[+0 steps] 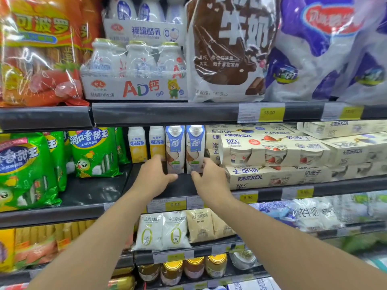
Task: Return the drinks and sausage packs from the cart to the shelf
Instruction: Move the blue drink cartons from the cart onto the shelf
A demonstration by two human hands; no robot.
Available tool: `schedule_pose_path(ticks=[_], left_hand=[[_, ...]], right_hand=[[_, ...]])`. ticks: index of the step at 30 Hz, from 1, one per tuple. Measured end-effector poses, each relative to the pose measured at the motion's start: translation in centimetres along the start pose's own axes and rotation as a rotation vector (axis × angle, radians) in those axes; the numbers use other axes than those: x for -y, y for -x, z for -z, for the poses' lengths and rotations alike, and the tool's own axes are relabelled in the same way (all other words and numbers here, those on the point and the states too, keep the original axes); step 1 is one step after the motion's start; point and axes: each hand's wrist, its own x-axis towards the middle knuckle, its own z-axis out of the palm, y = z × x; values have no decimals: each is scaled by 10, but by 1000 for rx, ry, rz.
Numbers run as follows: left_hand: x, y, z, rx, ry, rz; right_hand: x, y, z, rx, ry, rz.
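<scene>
Head view, hands (156,174) flanking blue cartons (175,149), "6.00" tag (175,204)

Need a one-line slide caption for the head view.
Both hands, left hand and right hand, open around two blue-and-white drink cartons upright on the middle shelf.

- We see two blue-and-white drink cartons (185,149) upright, side by side on the middle shelf (184,186).
- Green sausage packs (94,152) lean at its left.
</scene>
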Motion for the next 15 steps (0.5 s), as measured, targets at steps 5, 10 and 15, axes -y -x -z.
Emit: schedule_pose_path(ticks=[5, 10, 15], left_hand=[[-28, 35, 31, 189, -281, -19], [-108, 80, 14, 367, -541, -300], [-191, 112, -65, 423, -659, -578]], right_hand=[[-12, 34, 42, 105, 127, 204], [-64, 63, 114, 118, 358, 226], [-168, 95, 203, 63, 586, 87]])
